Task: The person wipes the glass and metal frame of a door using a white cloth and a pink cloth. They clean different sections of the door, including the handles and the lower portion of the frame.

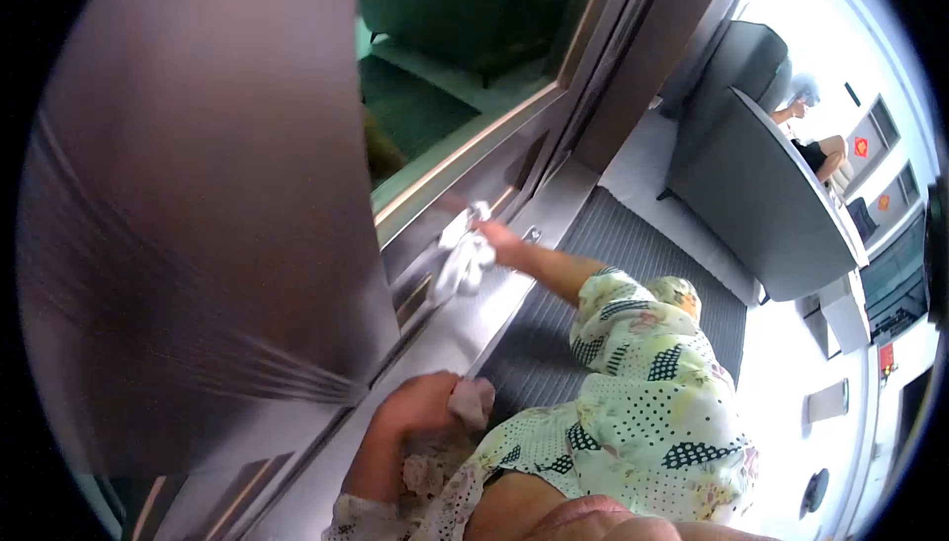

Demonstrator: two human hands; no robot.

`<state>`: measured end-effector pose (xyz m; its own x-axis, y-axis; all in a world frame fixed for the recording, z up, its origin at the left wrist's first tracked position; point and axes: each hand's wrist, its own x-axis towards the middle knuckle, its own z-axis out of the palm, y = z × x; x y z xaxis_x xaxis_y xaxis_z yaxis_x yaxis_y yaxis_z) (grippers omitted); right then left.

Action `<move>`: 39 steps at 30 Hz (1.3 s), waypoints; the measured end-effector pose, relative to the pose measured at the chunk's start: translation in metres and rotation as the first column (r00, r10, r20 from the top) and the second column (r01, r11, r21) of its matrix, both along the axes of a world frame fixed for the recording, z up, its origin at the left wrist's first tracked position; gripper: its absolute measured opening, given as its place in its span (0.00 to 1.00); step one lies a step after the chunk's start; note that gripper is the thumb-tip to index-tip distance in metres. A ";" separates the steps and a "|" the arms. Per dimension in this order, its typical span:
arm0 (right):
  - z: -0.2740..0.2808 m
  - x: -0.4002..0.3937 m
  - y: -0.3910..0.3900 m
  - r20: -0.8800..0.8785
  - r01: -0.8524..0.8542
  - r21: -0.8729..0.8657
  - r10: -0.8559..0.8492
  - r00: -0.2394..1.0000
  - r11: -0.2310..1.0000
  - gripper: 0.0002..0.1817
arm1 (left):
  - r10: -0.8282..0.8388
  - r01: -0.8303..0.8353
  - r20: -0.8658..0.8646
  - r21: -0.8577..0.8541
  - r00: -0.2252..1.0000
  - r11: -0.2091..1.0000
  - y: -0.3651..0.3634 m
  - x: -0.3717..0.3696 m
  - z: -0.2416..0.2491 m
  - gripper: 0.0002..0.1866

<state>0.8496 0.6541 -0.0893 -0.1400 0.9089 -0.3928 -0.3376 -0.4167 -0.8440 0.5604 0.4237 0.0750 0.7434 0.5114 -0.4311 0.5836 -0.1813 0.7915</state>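
Note:
My right hand (502, 243) reaches out to the lower frame of a glass door or window (474, 170), closed around a crumpled white cloth (463, 269). The cloth hangs loosely over the frame's edge and is slightly blurred. Closer to my body, my left hand (420, 403) is curled above the pale sill (484, 319). A small pinkish-grey crumpled piece (473, 401) shows at its fingers; I cannot tell what it is.
A brown panel (217, 166) fills the left side. Beneath my right arm lies a dark ribbed mat (643, 245). Further right, a grey sofa (756, 180) stands with its back to me, and a person (816, 136) sits beyond it.

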 end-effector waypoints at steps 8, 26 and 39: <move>0.223 0.235 0.088 0.125 0.376 0.812 -0.763 0.634 0.445 0.31 | 0.027 -0.027 -0.041 0.008 0.999 1.000 0.024 0.054 -0.011 0.26; 0.246 0.212 0.231 -0.253 -0.244 0.919 -0.938 0.236 -0.309 0.44 | 0.304 -0.289 -0.422 0.102 0.854 0.952 0.080 0.189 -0.009 0.28; -0.183 0.263 0.155 0.887 -0.790 0.387 -0.426 0.178 0.475 0.18 | 0.321 -0.399 -0.545 -0.026 0.774 0.917 0.116 0.256 -0.084 0.38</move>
<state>1.1125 0.8090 -0.2720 -0.5130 0.7939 0.3263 0.7643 0.5956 -0.2474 0.8166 0.5395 -0.0088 0.1598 0.6056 -0.7796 0.9133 0.2090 0.3496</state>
